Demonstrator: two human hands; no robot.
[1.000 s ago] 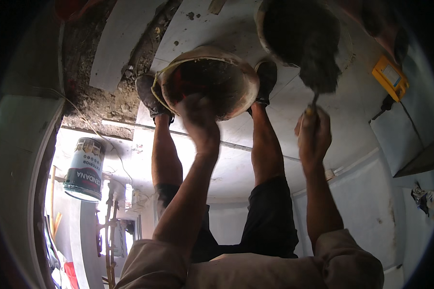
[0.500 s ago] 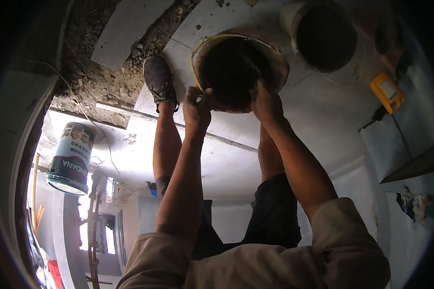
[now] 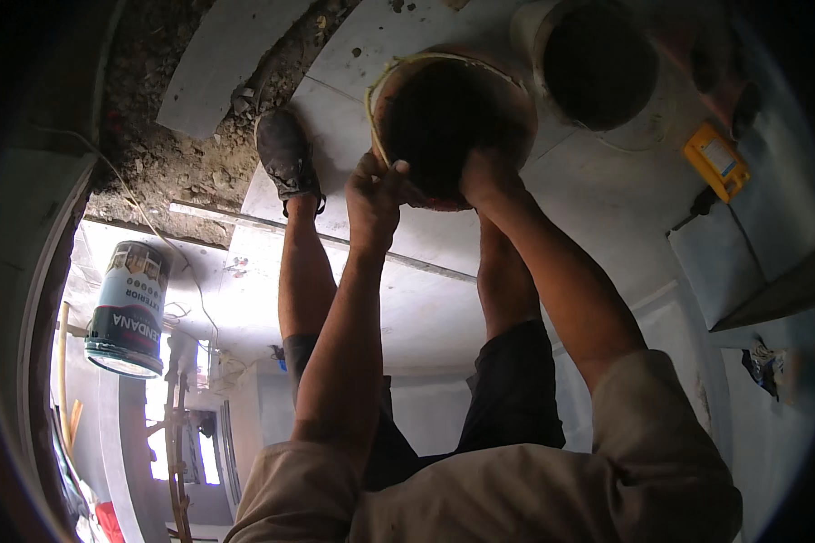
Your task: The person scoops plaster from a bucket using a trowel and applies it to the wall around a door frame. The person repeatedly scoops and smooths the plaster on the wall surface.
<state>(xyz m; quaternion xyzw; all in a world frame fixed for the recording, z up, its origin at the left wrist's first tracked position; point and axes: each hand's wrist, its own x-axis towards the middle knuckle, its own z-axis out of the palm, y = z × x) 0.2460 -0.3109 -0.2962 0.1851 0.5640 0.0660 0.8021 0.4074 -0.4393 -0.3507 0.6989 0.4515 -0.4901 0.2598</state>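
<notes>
Right hand [image 3: 491,176] swung from pale round plastic bucket [image 3: 528,41] into yellow-handled round plastic bucket [image 3: 389,104]; can't tell grip. Left hand [image 3: 374,195] pinches its rim. Work seems midway; amount left unclear.

A pail [image 3: 529,41] stands right of the bucket [image 3: 516,113] (can [image 3: 129,308] far left).

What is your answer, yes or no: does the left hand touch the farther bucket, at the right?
No, the left hand is at the rim of the nearer bucket, apart from the farther bucket.
</notes>
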